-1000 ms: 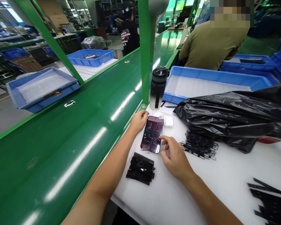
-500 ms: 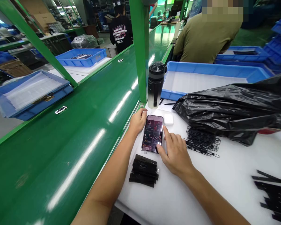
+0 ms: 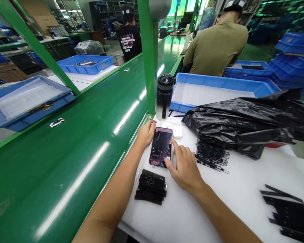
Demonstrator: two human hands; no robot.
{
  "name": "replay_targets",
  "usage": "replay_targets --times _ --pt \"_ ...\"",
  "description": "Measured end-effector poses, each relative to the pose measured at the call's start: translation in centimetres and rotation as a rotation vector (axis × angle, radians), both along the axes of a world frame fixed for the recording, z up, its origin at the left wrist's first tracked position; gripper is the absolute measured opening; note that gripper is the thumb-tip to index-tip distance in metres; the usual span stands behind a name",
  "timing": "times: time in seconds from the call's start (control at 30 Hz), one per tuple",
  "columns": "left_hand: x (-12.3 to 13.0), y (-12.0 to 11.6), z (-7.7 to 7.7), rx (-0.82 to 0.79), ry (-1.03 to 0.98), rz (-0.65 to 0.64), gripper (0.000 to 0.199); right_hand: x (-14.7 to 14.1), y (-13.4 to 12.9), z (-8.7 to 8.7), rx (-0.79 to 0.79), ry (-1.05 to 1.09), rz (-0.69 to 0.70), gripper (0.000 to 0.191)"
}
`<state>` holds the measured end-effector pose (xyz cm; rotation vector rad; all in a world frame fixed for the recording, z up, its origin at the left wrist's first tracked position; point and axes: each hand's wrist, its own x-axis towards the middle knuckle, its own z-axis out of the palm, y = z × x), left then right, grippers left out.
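Observation:
A phone (image 3: 161, 145) with a lit screen lies on the white tabletop (image 3: 192, 216). My right hand (image 3: 184, 165) is at its right side, fingers apart, the thumb over the lower right of the screen and the index finger by the right edge. Beside the phone's upper left rests my left hand (image 3: 146, 133), its fingers bent together; whether anything is in them is hidden. A white case (image 3: 177, 132) sits right of the phone's top. Below the phone is a stack of black strips (image 3: 151, 187), and black frame-like pieces (image 3: 211, 155) lie to the right.
A bottle (image 3: 164, 96) stands by the green post (image 3: 149, 60). Behind are a blue tray (image 3: 218, 84) and a black plastic bag (image 3: 238, 118). More black strips (image 3: 291, 212) lie at the right. Left runs a green conveyor (image 3: 73, 158). Two people are farther back.
The phone's screen picture has changed and looks darker in its upper part. The whole view has shifted slightly; my hands keep nearly the same places around the phone.

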<state>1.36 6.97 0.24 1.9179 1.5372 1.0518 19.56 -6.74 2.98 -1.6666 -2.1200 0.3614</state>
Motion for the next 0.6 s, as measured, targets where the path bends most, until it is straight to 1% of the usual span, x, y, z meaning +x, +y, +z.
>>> replay_targets --times 0.3,0.6 --pt "0.01 0.03 -0.04 -0.004 0.053 -0.075 0.040 0.24 0.15 -0.16 0.007 0.053 0.011 0.054" --pt "0.03 0.06 -0.01 -0.016 0.048 -0.067 0.041 0.33 0.11 -0.20 0.008 0.075 0.001 0.047"
